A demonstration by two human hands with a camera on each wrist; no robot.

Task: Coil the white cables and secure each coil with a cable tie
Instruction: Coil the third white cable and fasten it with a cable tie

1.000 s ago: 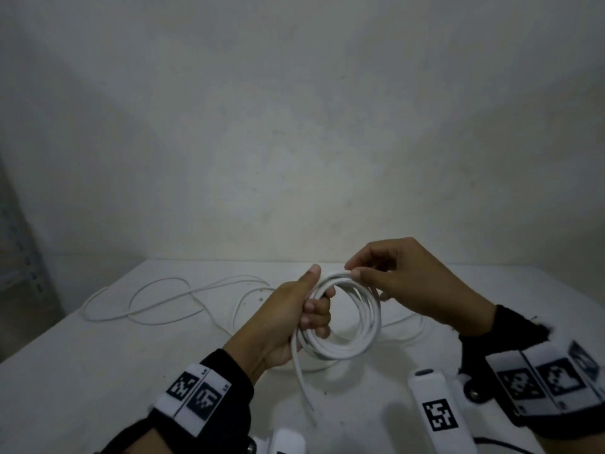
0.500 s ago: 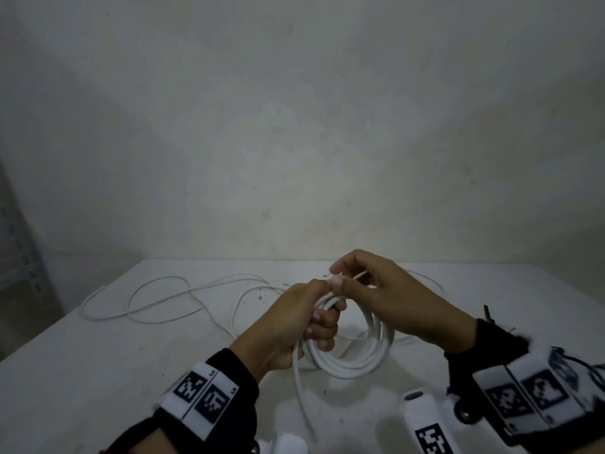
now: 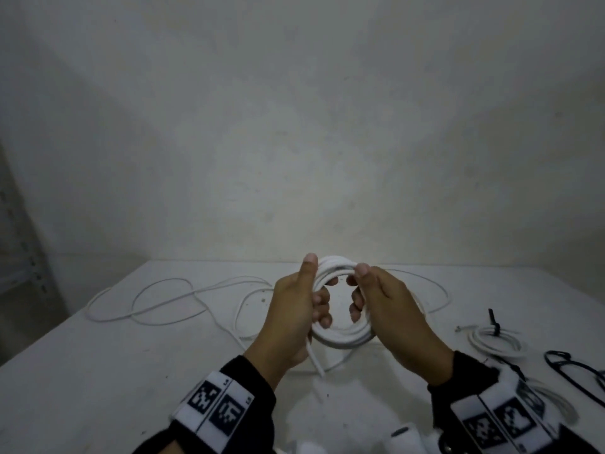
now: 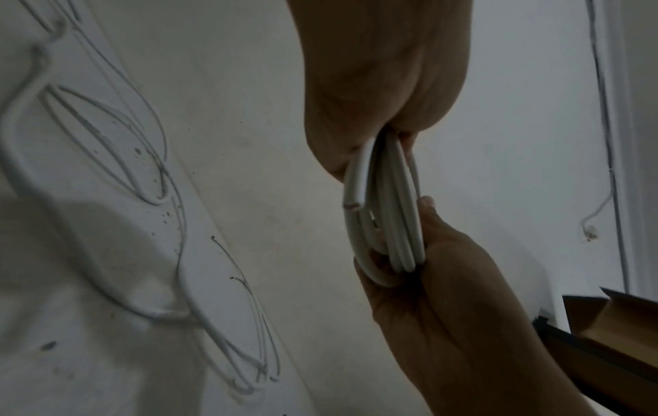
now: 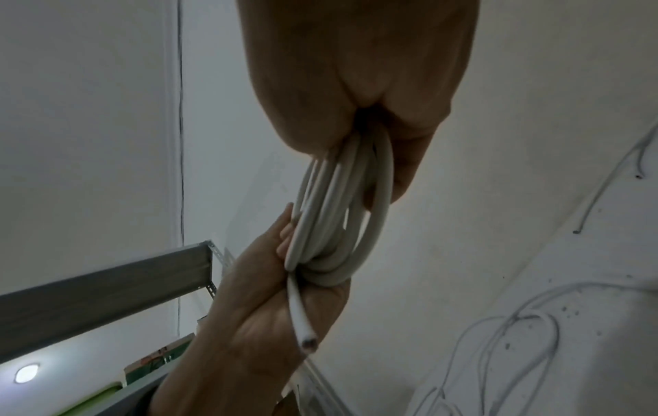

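A coil of thick white cable [image 3: 342,339] stands upright in the air above the white table [image 3: 98,371], held between both hands. My left hand [image 3: 312,286] grips its left side, thumb up along the top and fingers curled through the loop. My right hand [image 3: 363,290] grips the right side the same way, thumb on the top strands. The coil's cut end [image 3: 319,368] sticks out below the left palm. In the wrist views the coil [image 4: 395,219] [image 5: 338,225] spans from one fist to the other, with the cut end [image 5: 308,342] lying across the left palm.
A long loose white cable [image 3: 163,299] snakes over the table's left and far part. At the right lies a small white coil [image 3: 494,342] with a black cable tie [image 3: 492,319] on it, and a black loop [image 3: 576,371] beside it. A metal shelf [image 3: 19,273] stands at far left.
My right hand has shifted from pinching the cable at the coil's top to gripping the coil's right side. The coil now sits higher, held in both hands.
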